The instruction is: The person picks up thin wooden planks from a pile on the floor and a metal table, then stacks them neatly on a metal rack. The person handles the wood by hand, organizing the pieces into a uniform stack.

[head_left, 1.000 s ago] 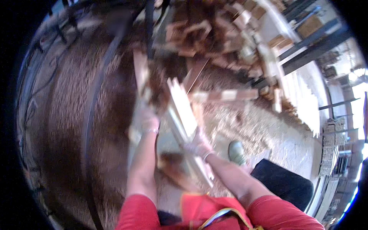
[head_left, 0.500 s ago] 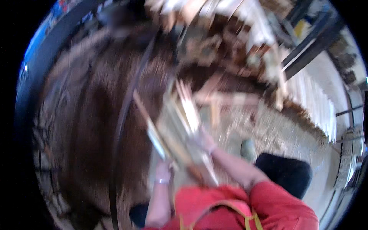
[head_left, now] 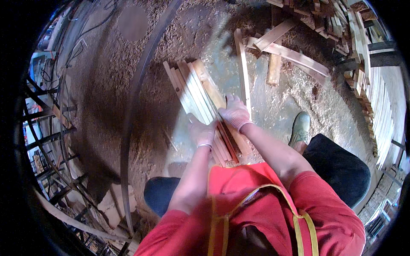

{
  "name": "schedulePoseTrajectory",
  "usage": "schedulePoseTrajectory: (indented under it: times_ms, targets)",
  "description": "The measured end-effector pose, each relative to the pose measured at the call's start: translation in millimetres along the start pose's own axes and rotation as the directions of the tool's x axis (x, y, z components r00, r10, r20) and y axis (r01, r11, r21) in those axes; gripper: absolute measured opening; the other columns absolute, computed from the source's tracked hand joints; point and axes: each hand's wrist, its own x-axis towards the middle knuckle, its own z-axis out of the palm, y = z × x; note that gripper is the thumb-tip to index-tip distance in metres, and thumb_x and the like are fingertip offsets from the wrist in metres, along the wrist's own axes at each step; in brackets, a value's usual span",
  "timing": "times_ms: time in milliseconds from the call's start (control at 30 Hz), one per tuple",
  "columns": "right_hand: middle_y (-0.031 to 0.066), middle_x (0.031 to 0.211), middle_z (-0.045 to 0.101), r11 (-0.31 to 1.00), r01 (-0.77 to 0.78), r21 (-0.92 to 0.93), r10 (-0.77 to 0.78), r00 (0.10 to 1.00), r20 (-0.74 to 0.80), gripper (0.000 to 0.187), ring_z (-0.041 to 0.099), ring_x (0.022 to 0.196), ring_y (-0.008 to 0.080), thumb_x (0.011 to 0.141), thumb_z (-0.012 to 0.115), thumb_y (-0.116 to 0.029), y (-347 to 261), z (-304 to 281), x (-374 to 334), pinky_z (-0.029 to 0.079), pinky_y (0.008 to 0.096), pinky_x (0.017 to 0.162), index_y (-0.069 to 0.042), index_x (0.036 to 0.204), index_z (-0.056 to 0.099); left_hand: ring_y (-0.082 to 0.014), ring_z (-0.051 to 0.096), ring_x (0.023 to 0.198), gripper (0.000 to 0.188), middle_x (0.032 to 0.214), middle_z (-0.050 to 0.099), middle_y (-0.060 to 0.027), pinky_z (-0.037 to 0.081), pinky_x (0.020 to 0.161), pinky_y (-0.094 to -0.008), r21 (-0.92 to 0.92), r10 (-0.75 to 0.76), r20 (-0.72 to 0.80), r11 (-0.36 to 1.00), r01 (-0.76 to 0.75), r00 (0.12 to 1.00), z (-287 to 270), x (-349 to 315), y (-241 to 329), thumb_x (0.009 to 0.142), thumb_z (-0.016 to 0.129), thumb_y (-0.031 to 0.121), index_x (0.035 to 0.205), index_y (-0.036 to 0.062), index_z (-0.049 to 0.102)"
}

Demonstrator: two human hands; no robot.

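Observation:
Wooden strips [head_left: 190, 94] lie side by side in a slanting bundle in front of me, low over the floor. Their far ends are slightly uneven, and the near ends reach my red apron. My left hand [head_left: 201, 131], in a pale glove, grips the bundle's left side, thumb toward the middle. On the right side, my gloved right hand [head_left: 235, 112] is closed around a wider board [head_left: 208, 83] at the bundle's edge. The undersides of both hands are hidden. Just beyond my right hand lies a loose long strip [head_left: 242, 64].
Loose boards [head_left: 294, 55] lie crossed on the sawdust-strewn floor [head_left: 205, 47] at the far right. Stacked timber [head_left: 378, 111] lines the right side. A dark curved bar [head_left: 130, 115] runs down the left, with a metal frame [head_left: 47, 136] beyond. My shoe [head_left: 300, 127] is at right.
The strips were spread apart between my hands, in separate bunches; now they lie together in one bundle. My hands have come closer together. The view has tilted downward.

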Motion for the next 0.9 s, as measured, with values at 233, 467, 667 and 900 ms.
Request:
schedulePoseTrajectory:
  times_ms: [233, 467, 667, 900]
  targets:
    - [0.0285, 0.130, 0.068, 0.885, -0.242, 0.397, 0.148, 0.956, 0.253, 0.088, 0.066, 0.123, 0.0422, 0.084, 0.073, -0.034, 22, 52, 31, 0.051, 0.0456, 0.108, 0.001, 0.157, 0.038, -0.0310, 0.063, 0.123, 0.075, 0.138, 0.064, -0.0198, 0.047, 0.111, -0.0430, -0.876, -0.069, 0.216, 0.427, 0.225, 0.974, -3, 15, -4, 0.086, 0.083, 0.020, 0.146, -0.0079, 0.048]
    - [0.0316, 0.119, 0.070, 0.988, 0.132, 0.086, -0.138, 0.987, 0.078, 0.056, 0.069, 0.110, 0.0477, 0.089, 0.066, -0.030, 19, 55, -7, 0.056, 0.0494, 0.097, 0.005, 0.133, 0.060, -0.0453, 0.060, 0.128, 0.113, 0.145, 0.057, -0.0313, 0.047, 0.112, -0.0457, 0.105, -0.024, 0.062, 0.994, 0.017, 0.998, -37, 8, 48, 0.075, 0.088, 0.051, 0.160, -0.0025, 0.036]
    - [0.0216, 0.160, 0.045, 0.954, -0.131, -0.269, 0.068, 0.971, -0.230, 0.093, 0.048, 0.143, 0.0411, 0.092, 0.067, -0.057, 31, -60, 27, 0.042, 0.0484, 0.116, -0.001, 0.160, 0.036, -0.0491, 0.043, 0.145, 0.129, 0.162, 0.032, -0.0353, 0.040, 0.121, -0.0472, 0.225, -0.131, 0.064, 0.968, 0.114, 0.989, -10, 5, 43, 0.071, 0.089, 0.056, 0.165, -0.0008, 0.022]
    - [0.0255, 0.139, 0.053, 0.957, -0.287, 0.031, 0.286, 0.958, 0.038, 0.105, 0.060, 0.125, 0.0429, 0.087, 0.077, -0.044, 45, -50, 2, 0.052, 0.0453, 0.106, -0.007, 0.167, 0.019, -0.0505, 0.038, 0.148, 0.123, 0.159, 0.034, -0.0386, 0.031, 0.126, -0.0480, 0.052, 0.010, -0.056, 0.999, -0.007, 0.998, -20, 19, 45, 0.072, 0.089, 0.053, 0.159, -0.0109, 0.029]
